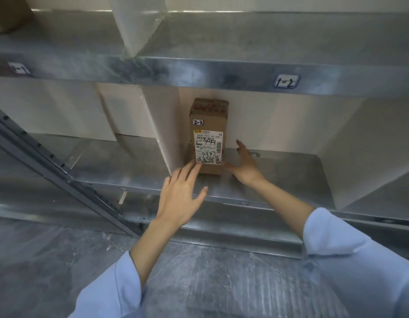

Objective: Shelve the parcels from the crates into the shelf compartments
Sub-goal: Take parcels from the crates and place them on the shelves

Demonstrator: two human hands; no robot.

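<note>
A brown cardboard parcel (208, 134) with a white shipping label and a small "2-2" tag stands upright on the metal shelf board (279, 180), tight against the white divider (166, 134) on its left. My left hand (180, 198) reaches in with straight fingers, the fingertips touching the parcel's lower front at the label. To the parcel's right, my right hand (244, 164) lies flat and spread, its thumb at the box's bottom right corner. Neither hand grips the parcel.
The upper shelf edge carries tags "1-1" (18, 68) and "1-2" (286, 81). A second white divider (359, 152) bounds the compartment on the right. A slanted steel upright (49, 161) crosses at the left. Another brown box (6, 14) sits top left.
</note>
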